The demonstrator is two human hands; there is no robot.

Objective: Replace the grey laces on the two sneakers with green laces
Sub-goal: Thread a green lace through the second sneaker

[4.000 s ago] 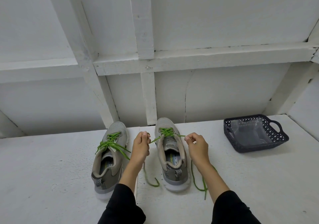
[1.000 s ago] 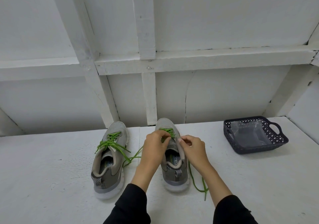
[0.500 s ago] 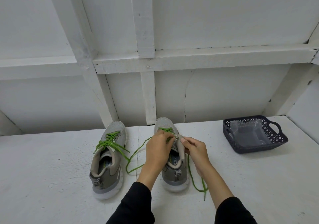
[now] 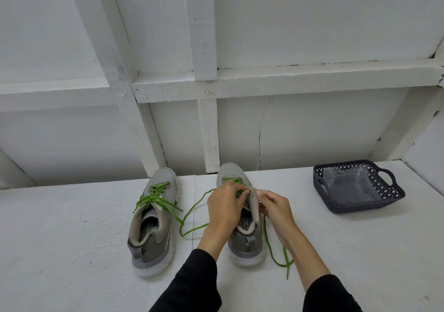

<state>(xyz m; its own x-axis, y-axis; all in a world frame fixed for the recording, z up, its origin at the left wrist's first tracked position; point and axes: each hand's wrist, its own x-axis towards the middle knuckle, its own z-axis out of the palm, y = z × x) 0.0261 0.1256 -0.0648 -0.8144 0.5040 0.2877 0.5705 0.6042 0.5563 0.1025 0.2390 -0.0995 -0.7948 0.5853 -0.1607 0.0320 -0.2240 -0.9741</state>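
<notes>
Two grey sneakers stand side by side on the white table, toes away from me. The left sneaker (image 4: 153, 225) carries a green lace (image 4: 153, 197) through its eyelets with loose ends. On the right sneaker (image 4: 247, 242) a green lace (image 4: 194, 215) is threaded near the toe; one end loops on the table to the left, the other trails off to the right. My left hand (image 4: 224, 212) pinches this lace over the shoe's tongue. My right hand (image 4: 276, 209) pinches the shoe's right eyelet flap. My hands hide the eyelets there.
A dark perforated plastic basket (image 4: 389, 191) with a clear plastic bag inside sits at the right of the table (image 4: 72, 251). A white panelled wall with wooden battens rises right behind the shoes' toes.
Earlier my hands held the lace's two ends apart beside the right sneaker. They have since come together over its tongue, and the left lace end now lies in a loop between the shoes.
</notes>
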